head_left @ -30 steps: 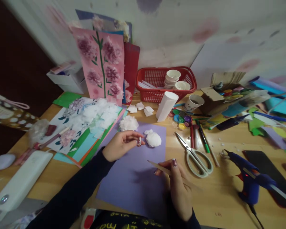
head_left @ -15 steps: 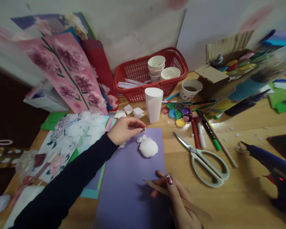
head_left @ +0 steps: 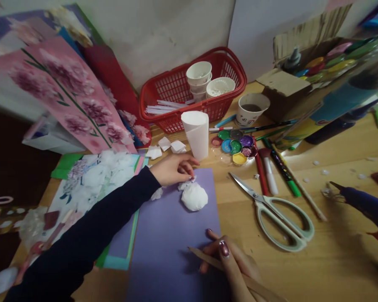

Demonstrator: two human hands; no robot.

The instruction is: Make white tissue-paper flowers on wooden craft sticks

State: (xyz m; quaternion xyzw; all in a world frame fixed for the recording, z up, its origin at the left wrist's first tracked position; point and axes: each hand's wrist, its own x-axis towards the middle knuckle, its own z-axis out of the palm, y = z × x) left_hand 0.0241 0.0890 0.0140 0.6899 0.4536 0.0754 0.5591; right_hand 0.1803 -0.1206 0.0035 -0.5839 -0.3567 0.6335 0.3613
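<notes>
A purple sheet of paper lies in front of me with a round white paper ball near its far end. My left hand is closed in a pinch on a small crumpled white paper piece, just behind the ball. More crumpled paper touches the ball's left side. Over the sheet's lower right, my right hand grips a plain wooden pencil, its point aimed left, clear of the ball. A rolled white paper tube stands behind my left hand, near several white paper squares.
Scissors lie right of the sheet, beside markers, a brush and a paint palette. A glue gun sits far right. Behind stand a red basket with cups, a cup of dark liquid and a pink flower picture.
My left hand has come down slightly, bringing the paper piece to the crumpled paper by the ball. My right hand keeps its hold on the pencil. The camera view has shifted a little.
</notes>
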